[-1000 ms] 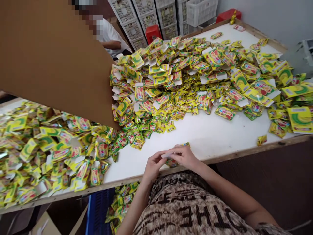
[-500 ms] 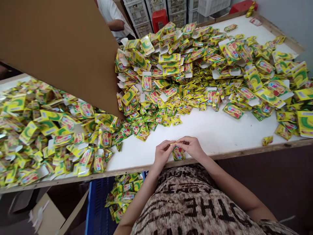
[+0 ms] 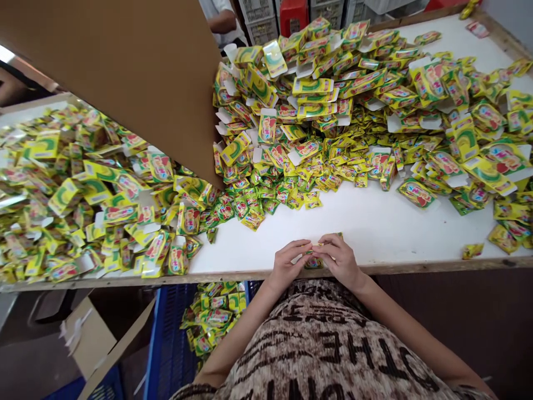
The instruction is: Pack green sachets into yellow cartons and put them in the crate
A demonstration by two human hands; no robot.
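Note:
My left hand (image 3: 290, 261) and my right hand (image 3: 340, 260) meet over the table's near edge, fingertips pinched together. Between them is a small yellow-green candy box (image 3: 313, 263) with red print, mostly covered by my fingers. Both hands appear to grip its upper end, though the fingers hide the exact hold. A sliver of yellow and green shows behind the right fingers; I cannot tell whether it belongs to the same box. Beyond my hands, small candy sachets (image 3: 252, 219) lie at the front of a large heap of open-flapped candy boxes (image 3: 313, 87).
A big brown cardboard sheet (image 3: 137, 78) slants between the right heap and another heap of boxes (image 3: 66, 197) at left. Below the table (image 3: 358, 214) stands a blue crate (image 3: 171, 333) holding packed boxes. An opened carton (image 3: 89, 339) sits lower left. Another person's arm (image 3: 222, 21) shows behind.
The camera view has shifted, so the heaps appear farther right. My fingers have moved over the box and now cover more of its printed face.

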